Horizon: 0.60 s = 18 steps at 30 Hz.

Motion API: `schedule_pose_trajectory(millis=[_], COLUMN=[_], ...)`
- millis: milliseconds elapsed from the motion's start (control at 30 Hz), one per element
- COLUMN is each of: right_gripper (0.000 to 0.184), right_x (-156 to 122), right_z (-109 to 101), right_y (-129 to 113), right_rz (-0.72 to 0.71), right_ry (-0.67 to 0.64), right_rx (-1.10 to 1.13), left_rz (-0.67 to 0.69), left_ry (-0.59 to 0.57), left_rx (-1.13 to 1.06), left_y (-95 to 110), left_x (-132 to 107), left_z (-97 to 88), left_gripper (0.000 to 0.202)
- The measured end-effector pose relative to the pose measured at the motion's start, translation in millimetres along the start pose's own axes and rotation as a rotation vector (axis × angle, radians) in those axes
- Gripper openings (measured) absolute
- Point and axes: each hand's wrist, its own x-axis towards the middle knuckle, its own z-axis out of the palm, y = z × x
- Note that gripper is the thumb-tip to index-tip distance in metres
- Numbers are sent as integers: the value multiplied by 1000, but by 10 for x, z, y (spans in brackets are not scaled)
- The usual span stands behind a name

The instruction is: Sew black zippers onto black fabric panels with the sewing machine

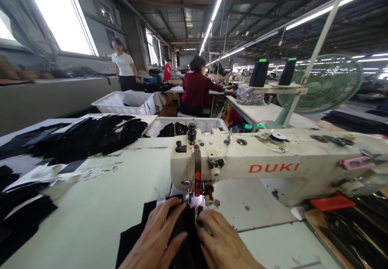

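A black fabric piece (133, 236) lies on the sewing machine's bed, its far end by the lit needle area. My left hand (159, 236) rests flat on this fabric, fingers stretched forward and thumb apart. A black zipper (196, 213) with gold-coloured teeth runs along the fabric towards the presser foot. At its right edge, my right hand (227, 238) has its fingers bent and closed on the zipper. A small greyish object (206, 228) shows by those fingers; its kind is unclear. The off-white sewing machine (230, 164) stands just beyond both hands.
Black cut pieces (91, 135) are heaped on the table at left. More gold-toothed zippers (354, 228) lie at right, near a red tray (332, 201). Behind the machine are a white bin (209, 122), thread cones (259, 73) and a green fan (321, 83). Several people work farther back.
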Motion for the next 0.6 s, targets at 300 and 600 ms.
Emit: schedule_pose_trajectory(millis=[300,600], right_gripper=[26,24], right_x=[-39,-31], right_z=[27,52], right_y=[-4,-9], right_rz=[-27,-49], right_ry=[87,193], right_rx=[-71,-93], left_rz=[341,415], left_ry=[-35,-39], left_rx=[327,500], left_y=[109,131], left_x=[-88,-52], left_z=[-26,-98], left_gripper=[72,66])
